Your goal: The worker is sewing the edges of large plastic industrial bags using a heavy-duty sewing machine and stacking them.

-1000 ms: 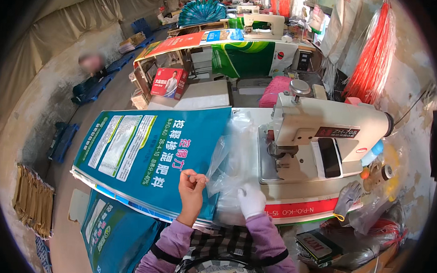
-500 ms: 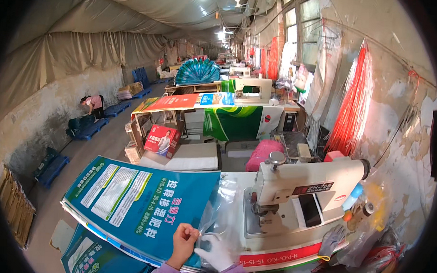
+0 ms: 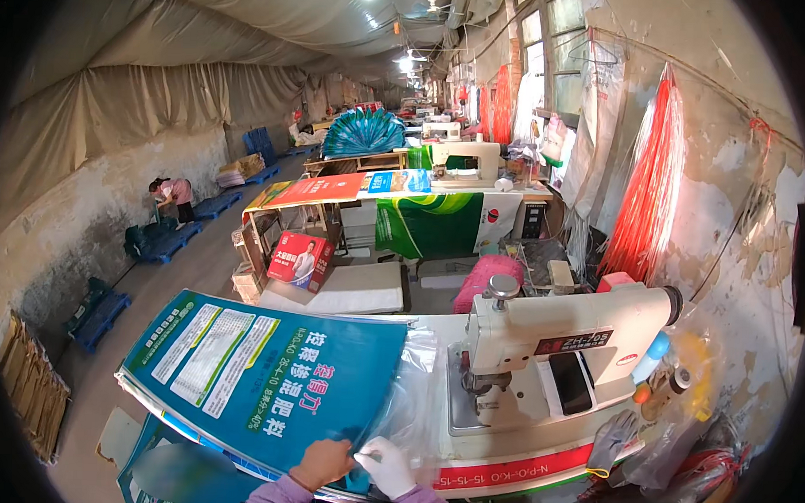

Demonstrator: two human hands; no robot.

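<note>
At the desk's (image 3: 501, 472) near edge, both hands pinch a teal printed bag (image 3: 265, 375): bare left hand (image 3: 322, 462), gloved right hand (image 3: 388, 464); feeding toward the sewing machine (image 3: 564, 332) likely follows.

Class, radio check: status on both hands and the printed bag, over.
Left hand bare, right hand gloved, both pinching near edge of teal printed bag. Clear liner protrudes toward sewing machine. Nothing between.

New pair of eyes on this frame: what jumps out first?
Probably the big teal printed bag spread across the near table, with the left hand bare and the right hand in a white glove, both pinching its near edge by the clear plastic liner. Just right of it sits a cream sewing machine, and bright red-orange strips hang on the right wall.
</note>
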